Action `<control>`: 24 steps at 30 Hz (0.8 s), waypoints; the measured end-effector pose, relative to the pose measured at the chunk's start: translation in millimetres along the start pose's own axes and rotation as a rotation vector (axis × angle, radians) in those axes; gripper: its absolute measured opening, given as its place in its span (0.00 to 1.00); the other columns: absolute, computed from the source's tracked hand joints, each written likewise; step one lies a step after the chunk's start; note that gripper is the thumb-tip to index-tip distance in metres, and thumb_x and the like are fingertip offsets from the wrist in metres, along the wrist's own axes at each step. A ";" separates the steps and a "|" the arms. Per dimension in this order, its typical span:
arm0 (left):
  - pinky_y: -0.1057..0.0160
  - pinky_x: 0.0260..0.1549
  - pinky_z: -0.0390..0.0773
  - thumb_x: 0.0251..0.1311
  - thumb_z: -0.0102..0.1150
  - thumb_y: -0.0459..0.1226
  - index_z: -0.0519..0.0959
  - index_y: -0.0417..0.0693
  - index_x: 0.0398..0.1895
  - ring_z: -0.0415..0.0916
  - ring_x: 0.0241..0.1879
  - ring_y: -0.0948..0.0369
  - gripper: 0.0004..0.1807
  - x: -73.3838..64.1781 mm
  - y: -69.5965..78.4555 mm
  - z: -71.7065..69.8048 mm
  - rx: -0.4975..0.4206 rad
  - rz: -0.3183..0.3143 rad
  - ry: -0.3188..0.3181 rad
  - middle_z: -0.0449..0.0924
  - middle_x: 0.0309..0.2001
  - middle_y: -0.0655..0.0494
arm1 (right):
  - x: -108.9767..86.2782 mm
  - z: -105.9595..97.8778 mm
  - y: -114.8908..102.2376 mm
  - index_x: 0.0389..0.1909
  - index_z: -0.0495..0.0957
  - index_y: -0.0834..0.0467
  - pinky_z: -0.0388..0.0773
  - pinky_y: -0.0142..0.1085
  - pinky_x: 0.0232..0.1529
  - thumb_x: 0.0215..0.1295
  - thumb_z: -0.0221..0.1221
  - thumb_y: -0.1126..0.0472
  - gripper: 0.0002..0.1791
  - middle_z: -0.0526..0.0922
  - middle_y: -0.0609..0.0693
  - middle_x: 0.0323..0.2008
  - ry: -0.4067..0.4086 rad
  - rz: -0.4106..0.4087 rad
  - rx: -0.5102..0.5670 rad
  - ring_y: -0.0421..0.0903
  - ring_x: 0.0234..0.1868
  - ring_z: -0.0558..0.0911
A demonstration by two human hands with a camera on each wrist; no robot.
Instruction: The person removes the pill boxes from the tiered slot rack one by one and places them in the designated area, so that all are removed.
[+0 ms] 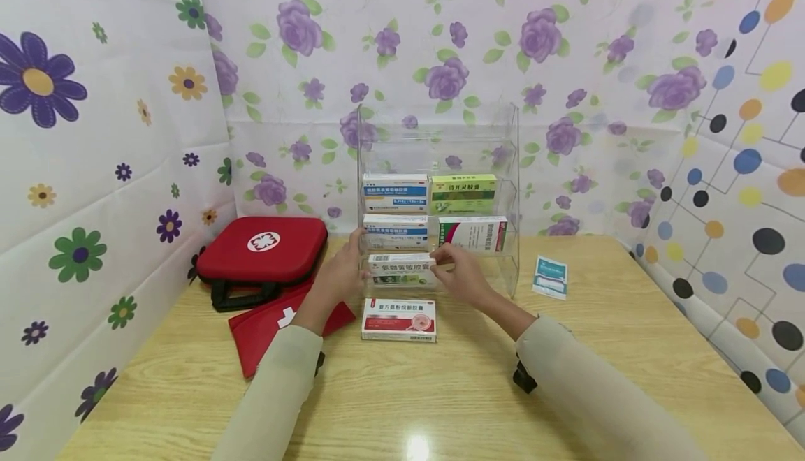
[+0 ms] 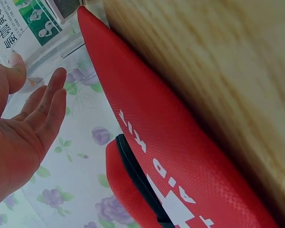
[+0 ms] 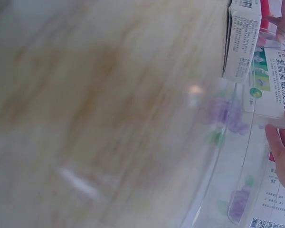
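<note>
A clear acrylic rack (image 1: 474, 129) with stepped shelves stands at the back of the table. In its lowest tier sits a white and green medicine box (image 1: 402, 271). My right hand (image 1: 462, 274) pinches the right end of this box between thumb and fingers, as the right wrist view also shows. At the rack's left side is my left hand (image 1: 342, 269), its fingers loosely extended along the side panel and its thumb close to the box's left end. In the left wrist view, the left hand (image 2: 26, 118) holds nothing between its spread thumb and fingers.
Higher tiers hold blue and white boxes (image 1: 395, 232), a green box (image 1: 464, 194) and a white and magenta box (image 1: 473, 235). A red and white box (image 1: 399, 320) lies before the rack. Left are a red case (image 1: 264, 248) and red pouch (image 1: 254, 335); right, a teal packet (image 1: 550, 277).
</note>
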State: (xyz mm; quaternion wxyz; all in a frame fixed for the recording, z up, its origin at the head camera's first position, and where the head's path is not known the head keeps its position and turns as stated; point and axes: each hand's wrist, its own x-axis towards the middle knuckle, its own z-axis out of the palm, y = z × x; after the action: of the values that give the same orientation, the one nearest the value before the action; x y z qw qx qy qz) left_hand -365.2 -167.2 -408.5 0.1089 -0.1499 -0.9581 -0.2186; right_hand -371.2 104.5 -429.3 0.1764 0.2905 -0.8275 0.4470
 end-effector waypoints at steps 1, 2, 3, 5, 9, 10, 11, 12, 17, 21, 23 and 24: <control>0.55 0.33 0.74 0.58 0.68 0.33 0.44 0.53 0.74 0.72 0.43 0.51 0.50 -0.1 -0.2 0.1 0.003 0.001 0.000 0.73 0.58 0.43 | 0.1 -0.7 -0.2 0.41 0.78 0.65 0.83 0.33 0.38 0.61 0.63 0.73 0.08 0.82 0.58 0.39 0.008 -0.002 0.005 0.54 0.42 0.84; 0.55 0.32 0.74 0.58 0.68 0.33 0.44 0.52 0.74 0.72 0.42 0.51 0.50 -0.2 -0.5 0.2 0.005 0.003 0.002 0.74 0.57 0.43 | 0.1 -1.5 -0.4 0.41 0.78 0.65 0.82 0.33 0.38 0.61 0.63 0.73 0.09 0.82 0.58 0.39 0.016 -0.001 0.011 0.54 0.42 0.84; 0.56 0.32 0.74 0.57 0.68 0.33 0.44 0.52 0.74 0.72 0.42 0.51 0.50 -0.4 -0.5 0.0 0.004 0.006 0.004 0.74 0.56 0.42 | 0.3 -2.3 -0.4 0.42 0.78 0.65 0.82 0.33 0.39 0.61 0.63 0.73 0.09 0.82 0.58 0.40 0.024 -0.001 0.015 0.54 0.42 0.84; 0.56 0.31 0.73 0.57 0.68 0.32 0.45 0.52 0.74 0.72 0.41 0.51 0.50 -0.5 -0.7 0.2 0.005 0.011 0.009 0.74 0.56 0.42 | 0.5 -4.2 -0.4 0.42 0.78 0.65 0.82 0.34 0.39 0.61 0.63 0.73 0.09 0.82 0.58 0.41 0.042 0.000 0.018 0.54 0.43 0.84; 0.58 0.27 0.72 0.56 0.68 0.31 0.45 0.51 0.74 0.71 0.39 0.51 0.50 -0.8 -0.9 0.2 -0.001 0.014 0.011 0.74 0.54 0.42 | 0.5 -8.3 -0.9 0.43 0.79 0.65 0.83 0.35 0.40 0.61 0.64 0.73 0.10 0.82 0.59 0.42 0.067 -0.001 0.029 0.55 0.44 0.85; 0.58 0.27 0.72 0.56 0.68 0.31 0.45 0.52 0.74 0.71 0.38 0.51 0.50 -0.6 -0.9 0.4 -0.001 0.012 0.011 0.74 0.54 0.42 | 0.4 -9.3 -1.0 0.43 0.79 0.65 0.83 0.35 0.40 0.61 0.64 0.73 0.10 0.82 0.59 0.43 0.071 0.000 0.031 0.55 0.44 0.85; 0.59 0.26 0.72 0.56 0.68 0.31 0.44 0.52 0.75 0.71 0.38 0.51 0.50 -0.5 -0.9 0.7 0.000 0.009 0.009 0.74 0.54 0.42 | 0.2 -10.2 -1.2 0.43 0.79 0.65 0.83 0.35 0.40 0.62 0.63 0.73 0.10 0.82 0.59 0.43 0.072 0.000 0.033 0.55 0.44 0.85; 0.59 0.26 0.72 0.56 0.68 0.31 0.44 0.52 0.75 0.71 0.38 0.52 0.51 -0.3 -0.9 0.7 0.000 0.006 0.006 0.74 0.55 0.42 | 0.0 -11.1 -1.4 0.44 0.79 0.65 0.83 0.35 0.40 0.62 0.63 0.73 0.10 0.82 0.59 0.43 0.074 0.001 0.033 0.55 0.44 0.85; 0.59 0.27 0.72 0.57 0.68 0.33 0.43 0.53 0.75 0.71 0.38 0.52 0.51 0.4 -0.4 0.7 -0.013 -0.008 -0.006 0.72 0.58 0.42 | -1.9 -16.6 -2.5 0.45 0.79 0.65 0.83 0.35 0.40 0.63 0.63 0.72 0.11 0.82 0.58 0.44 0.091 0.029 0.036 0.55 0.45 0.84; 0.59 0.27 0.72 0.58 0.68 0.33 0.44 0.54 0.75 0.72 0.38 0.52 0.50 0.7 0.0 0.8 -0.011 -0.014 -0.008 0.72 0.59 0.43 | -3.6 -21.8 -4.2 0.45 0.79 0.64 0.82 0.36 0.41 0.63 0.63 0.73 0.10 0.82 0.58 0.44 0.108 0.047 0.037 0.55 0.45 0.85; 0.59 0.27 0.73 0.58 0.68 0.33 0.43 0.53 0.75 0.72 0.38 0.52 0.50 0.3 0.1 0.9 -0.004 -0.012 -0.010 0.72 0.59 0.43 | -4.5 -24.6 -5.8 0.45 0.79 0.65 0.82 0.36 0.41 0.63 0.63 0.73 0.10 0.82 0.59 0.44 0.116 0.052 0.037 0.55 0.45 0.85; 0.59 0.28 0.73 0.57 0.69 0.33 0.43 0.53 0.75 0.72 0.39 0.52 0.51 0.1 0.1 0.8 -0.003 -0.009 -0.008 0.72 0.59 0.43 | -5.0 -26.1 -6.8 0.45 0.79 0.65 0.82 0.36 0.41 0.63 0.63 0.73 0.10 0.82 0.59 0.45 0.120 0.056 0.035 0.55 0.45 0.85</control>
State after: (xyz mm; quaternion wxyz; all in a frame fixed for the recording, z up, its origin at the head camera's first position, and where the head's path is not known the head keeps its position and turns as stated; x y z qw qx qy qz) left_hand -365.4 -166.7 -409.2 0.1038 -0.1468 -0.9589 -0.2197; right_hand -362.1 125.2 -413.6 0.2081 0.2430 -0.8151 0.4830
